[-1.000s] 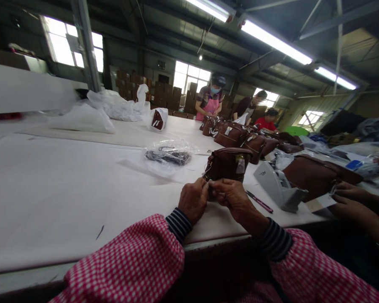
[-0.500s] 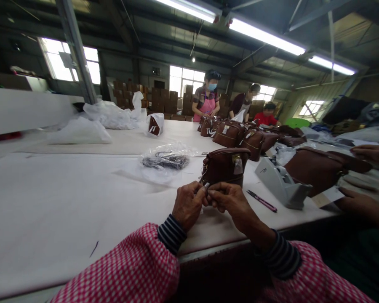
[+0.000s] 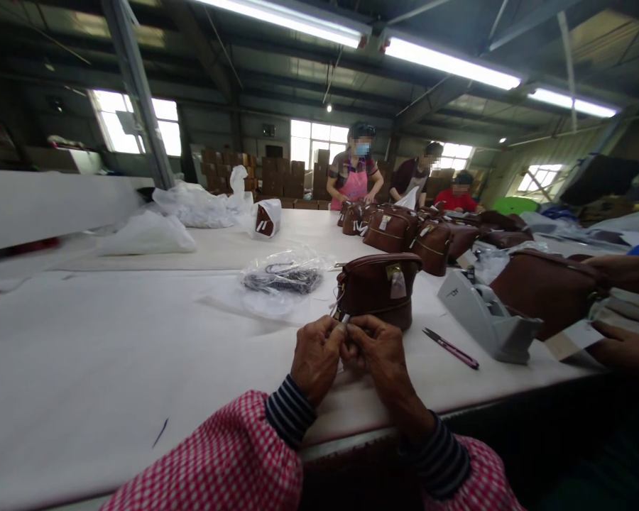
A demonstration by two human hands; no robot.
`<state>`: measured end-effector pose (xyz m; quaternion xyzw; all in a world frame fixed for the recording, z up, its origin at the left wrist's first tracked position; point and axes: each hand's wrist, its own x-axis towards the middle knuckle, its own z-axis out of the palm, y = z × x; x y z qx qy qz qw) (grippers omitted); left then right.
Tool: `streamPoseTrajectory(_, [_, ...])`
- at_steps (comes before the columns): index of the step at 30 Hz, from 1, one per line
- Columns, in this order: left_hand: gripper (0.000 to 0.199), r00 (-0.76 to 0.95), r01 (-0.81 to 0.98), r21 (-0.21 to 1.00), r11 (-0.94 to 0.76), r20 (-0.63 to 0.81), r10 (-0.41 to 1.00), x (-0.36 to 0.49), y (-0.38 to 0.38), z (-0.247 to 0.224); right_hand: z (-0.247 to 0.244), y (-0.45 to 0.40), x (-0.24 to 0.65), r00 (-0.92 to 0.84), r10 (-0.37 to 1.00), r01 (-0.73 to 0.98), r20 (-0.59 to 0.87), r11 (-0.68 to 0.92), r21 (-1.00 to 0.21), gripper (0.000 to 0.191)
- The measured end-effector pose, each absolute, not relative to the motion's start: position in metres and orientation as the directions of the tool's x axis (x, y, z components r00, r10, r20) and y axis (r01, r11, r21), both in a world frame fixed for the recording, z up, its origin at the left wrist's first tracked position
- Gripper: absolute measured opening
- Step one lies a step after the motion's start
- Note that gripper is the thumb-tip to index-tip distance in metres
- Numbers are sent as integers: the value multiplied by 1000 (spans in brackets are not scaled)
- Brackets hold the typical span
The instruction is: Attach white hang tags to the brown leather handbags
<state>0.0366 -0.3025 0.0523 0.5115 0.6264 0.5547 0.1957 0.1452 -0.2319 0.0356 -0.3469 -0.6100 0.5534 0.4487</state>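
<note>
A dark brown handbag [image 3: 375, 289] stands upright on the white-covered table, with a clear-wrapped tag on its front and a thin white string at its left side. Just in front of its lower left corner, my hands meet fingertip to fingertip. My left hand [image 3: 315, 360] is closed, pinching a small whitish piece [image 3: 346, 320] between thumb and finger. My right hand [image 3: 382, 355] is also closed, its thumb and forefinger pressed together beside that piece; what they grip is hidden.
Thread snips [image 3: 450, 348] and a grey tape dispenser [image 3: 487, 319] lie to the right. Behind my hands is a clear bag with a dark strap [image 3: 283, 277]. Several brown bags [image 3: 391, 228] crowd the back right. A co-worker's hand [image 3: 625, 345] is beside another bag [image 3: 548, 287].
My right forearm has swung inward, bringing the wrist lower and nearer my left. The fingertips remain together at the whitish piece. The view has shifted slightly.
</note>
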Motion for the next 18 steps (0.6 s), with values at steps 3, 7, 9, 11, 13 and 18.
streamPoseTrajectory(3, [33, -405, 458, 882, -113, 320, 857, 38, -303, 54, 39, -231, 149, -365, 871, 80, 330, 382, -921, 19])
streamPoseTrajectory(7, [33, -395, 595, 801, -68, 365, 843, 42, -305, 54, 45, -234, 161, -429, 809, 214, 403, 524, -824, 22])
streamPoseTrajectory(9, [30, -397, 666, 745, -28, 386, 832, 43, -306, 53, 46, -237, 167, -450, 836, 128, 315, 410, -903, 23])
streamPoseTrajectory(11, [27, -396, 727, 687, 15, 400, 826, 44, -306, 50, 45, -239, 170, -499, 851, -22, 164, 176, -984, 24])
streamPoseTrajectory(13, [25, -381, 775, 631, 41, 415, 826, 45, -306, 48, 43, -241, 169, -572, 820, -150, 31, -68, -986, 27])
streamPoseTrajectory(18, [28, -378, 721, 693, -8, 403, 833, 45, -307, 49, 36, -242, 160, -663, 748, -405, -36, -399, -823, 25])
